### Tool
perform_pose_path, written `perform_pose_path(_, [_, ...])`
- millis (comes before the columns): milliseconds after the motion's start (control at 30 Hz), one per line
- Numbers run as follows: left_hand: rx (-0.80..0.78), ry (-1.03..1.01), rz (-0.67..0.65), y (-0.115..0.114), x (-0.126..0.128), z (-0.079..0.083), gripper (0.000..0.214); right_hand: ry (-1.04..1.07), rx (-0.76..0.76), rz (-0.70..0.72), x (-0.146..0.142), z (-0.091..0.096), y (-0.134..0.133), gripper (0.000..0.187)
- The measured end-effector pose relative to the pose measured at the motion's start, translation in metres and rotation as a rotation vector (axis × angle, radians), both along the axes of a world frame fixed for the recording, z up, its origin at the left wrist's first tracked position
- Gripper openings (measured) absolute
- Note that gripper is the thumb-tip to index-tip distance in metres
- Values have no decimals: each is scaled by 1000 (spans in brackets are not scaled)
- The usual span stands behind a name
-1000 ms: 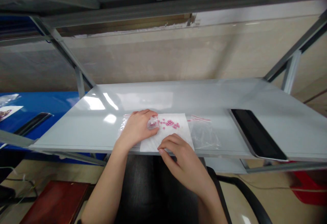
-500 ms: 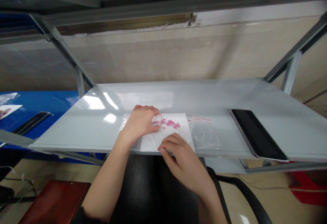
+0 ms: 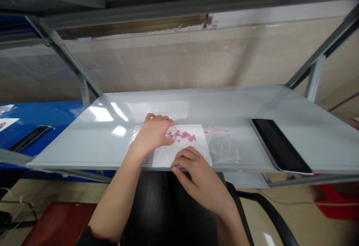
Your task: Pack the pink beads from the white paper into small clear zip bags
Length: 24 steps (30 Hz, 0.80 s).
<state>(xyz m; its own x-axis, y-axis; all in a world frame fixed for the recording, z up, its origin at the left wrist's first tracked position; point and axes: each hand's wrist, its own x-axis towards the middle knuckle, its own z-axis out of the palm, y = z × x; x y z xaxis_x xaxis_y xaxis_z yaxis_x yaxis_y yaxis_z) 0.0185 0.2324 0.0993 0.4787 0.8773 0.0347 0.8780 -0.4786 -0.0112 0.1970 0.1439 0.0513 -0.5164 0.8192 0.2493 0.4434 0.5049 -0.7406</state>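
Note:
My left hand [image 3: 155,135] is closed around a clear zip bag [image 3: 171,133], thumb and fingers curved about its open, pink-edged mouth. Pink pieces show through the plastic. Small round pink beads [image 3: 185,135] lie in a loose cluster on a white paper sheet [image 3: 162,158], just right of the bag's mouth. At the sheet's near edge rests my right hand [image 3: 195,167], its fingers curled and the thumb tip close to the index fingertip. Whether anything is pinched there is hidden.
Another clear zip bag [image 3: 223,146] lies flat on the grey table [image 3: 84,141], right of the sheet. A dark-screened tablet [image 3: 280,145] sits farther right. Metal frame posts [image 3: 315,75] stand at both sides, with a shelf beam [image 3: 196,8] overhead.
The view has shifted slightly. Both hands keep nearly the same pose, and the beads on the sheet look much the same.

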Motion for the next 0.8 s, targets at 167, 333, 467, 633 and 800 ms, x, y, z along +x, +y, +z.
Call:
perform_pose_path(167, [17, 46, -11, 1, 7, 8, 27, -13, 10, -2, 0, 0, 1, 14])
perform_pose_path(333, [9, 80, -33, 2, 17, 10, 20, -15, -1, -3, 0, 0, -1, 13])
perform_pose_path(467, [17, 92, -38, 0, 18, 8, 20, -16, -2, 6, 0, -1, -1, 12])
perform_pose_path(633, [33, 113, -42, -2, 19, 8, 21, -13, 2, 2, 0, -2, 1, 12])
perform_pose_path(800, [60, 159, -31, -8, 18, 15, 23, 1, 9, 4, 1, -1, 0, 11])
